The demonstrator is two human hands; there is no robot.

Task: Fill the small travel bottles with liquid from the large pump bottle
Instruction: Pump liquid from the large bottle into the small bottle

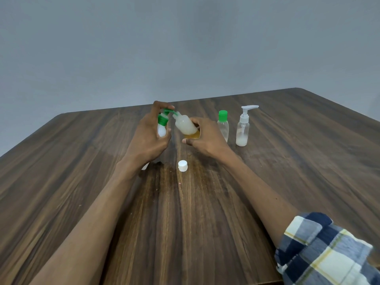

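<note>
The left hand [151, 132] grips the large pump bottle [161, 128], a finger on its green pump head [169, 111], while the right hand [203, 137] grasps a small travel bottle [185, 125] tilted so its neck leans left and meets the nozzle. The bottle's long axis thus slants toward the pump, just beside it. To the right stand a green-capped bottle [223, 125] and a white-pump bottle [243, 128], well clear, and a loose white cap [182, 166] lies on the table [298, 161] nearer the person.

Your dark wood-grain desk [287, 161] carried a loose white screw cap [182, 165] near its middle. Toward the far right stood a clear flat bottle with a green cap [223, 125], and just beside it a clear bottle with a white pump head [243, 128], a little white liquid at its bottom.
</note>
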